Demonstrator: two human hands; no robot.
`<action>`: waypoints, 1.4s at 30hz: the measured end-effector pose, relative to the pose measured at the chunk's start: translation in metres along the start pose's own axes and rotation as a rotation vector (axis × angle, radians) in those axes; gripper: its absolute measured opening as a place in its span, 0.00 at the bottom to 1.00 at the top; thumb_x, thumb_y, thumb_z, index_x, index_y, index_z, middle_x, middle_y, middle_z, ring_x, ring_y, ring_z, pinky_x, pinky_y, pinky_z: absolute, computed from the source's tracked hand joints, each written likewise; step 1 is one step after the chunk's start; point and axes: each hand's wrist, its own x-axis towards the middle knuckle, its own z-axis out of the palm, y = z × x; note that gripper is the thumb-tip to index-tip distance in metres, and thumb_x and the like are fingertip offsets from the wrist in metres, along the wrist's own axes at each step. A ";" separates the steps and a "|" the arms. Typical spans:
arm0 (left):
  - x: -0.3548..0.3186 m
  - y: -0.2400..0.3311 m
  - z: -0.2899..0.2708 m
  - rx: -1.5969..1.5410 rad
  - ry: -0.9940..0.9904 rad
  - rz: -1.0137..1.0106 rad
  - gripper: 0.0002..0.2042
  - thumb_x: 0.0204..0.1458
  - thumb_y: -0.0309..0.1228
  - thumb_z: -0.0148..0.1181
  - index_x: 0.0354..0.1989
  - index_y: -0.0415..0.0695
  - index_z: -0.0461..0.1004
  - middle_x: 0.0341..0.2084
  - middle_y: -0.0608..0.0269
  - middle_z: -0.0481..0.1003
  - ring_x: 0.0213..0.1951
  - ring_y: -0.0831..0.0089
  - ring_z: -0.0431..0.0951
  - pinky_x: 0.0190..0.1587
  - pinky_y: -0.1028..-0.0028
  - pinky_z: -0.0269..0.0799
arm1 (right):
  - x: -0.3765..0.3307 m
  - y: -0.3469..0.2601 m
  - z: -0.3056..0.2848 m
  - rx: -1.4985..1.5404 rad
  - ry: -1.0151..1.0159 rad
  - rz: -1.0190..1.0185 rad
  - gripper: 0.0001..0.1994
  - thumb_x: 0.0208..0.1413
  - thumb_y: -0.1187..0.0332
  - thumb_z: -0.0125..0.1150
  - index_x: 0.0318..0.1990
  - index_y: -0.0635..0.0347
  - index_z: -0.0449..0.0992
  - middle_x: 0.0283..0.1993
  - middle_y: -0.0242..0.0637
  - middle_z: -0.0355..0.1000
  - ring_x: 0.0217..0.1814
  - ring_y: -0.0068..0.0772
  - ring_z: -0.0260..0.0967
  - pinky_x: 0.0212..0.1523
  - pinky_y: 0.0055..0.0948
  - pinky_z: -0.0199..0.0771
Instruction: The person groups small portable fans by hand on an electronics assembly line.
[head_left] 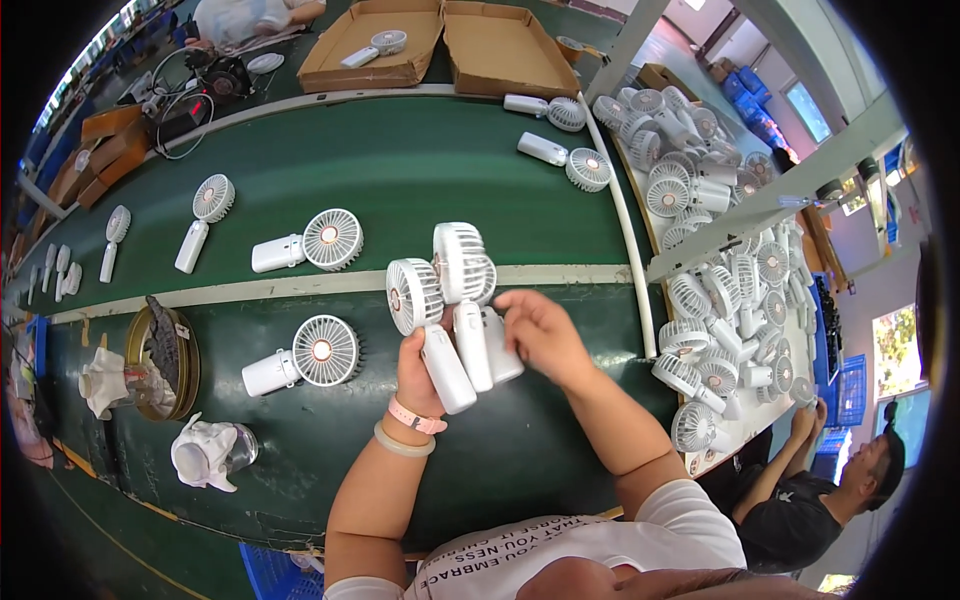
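Left hand (418, 375) gripped white handheld fans (471, 345); right hand (543, 335) half-curled, hold unclear. I judged work partway: spaced fans (333, 238) lay left, fan heap (718, 285) right, presumably pending.

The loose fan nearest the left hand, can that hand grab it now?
Probably not: the left hand is busy holding fans, though only green table lies between it and that loose fan.
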 end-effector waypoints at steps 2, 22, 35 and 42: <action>0.002 -0.001 -0.005 -0.039 0.038 -0.005 0.28 0.51 0.47 0.44 0.56 0.41 0.60 0.49 0.55 0.67 0.51 0.63 0.67 0.56 0.65 0.61 | 0.010 -0.009 -0.003 -0.162 -0.002 -0.044 0.11 0.55 0.72 0.47 0.44 0.67 0.67 0.26 0.29 0.67 0.27 0.17 0.63 0.28 0.18 0.64; 0.000 0.007 -0.004 -0.234 0.163 0.020 0.24 0.49 0.47 0.43 0.52 0.46 0.67 0.50 0.52 0.67 0.52 0.55 0.67 0.56 0.57 0.60 | 0.272 -0.122 -0.112 0.177 0.312 -0.277 0.18 0.56 0.61 0.47 0.47 0.67 0.67 0.42 0.46 0.72 0.47 0.39 0.70 0.42 0.36 0.74; 0.005 0.007 -0.004 -0.296 0.058 0.038 0.18 0.51 0.47 0.44 0.40 0.49 0.72 0.52 0.47 0.65 0.53 0.49 0.65 0.56 0.55 0.58 | 0.261 -0.002 -0.141 -1.439 0.537 0.115 0.24 0.59 0.50 0.40 0.53 0.61 0.63 0.55 0.55 0.59 0.46 0.54 0.69 0.44 0.46 0.70; 0.002 0.006 0.007 -0.400 0.154 0.046 0.22 0.52 0.49 0.45 0.47 0.45 0.66 0.50 0.45 0.65 0.51 0.53 0.66 0.54 0.59 0.62 | 0.160 -0.004 -0.055 -1.560 0.413 -0.098 0.20 0.53 0.50 0.50 0.42 0.58 0.70 0.58 0.49 0.58 0.44 0.51 0.69 0.39 0.46 0.72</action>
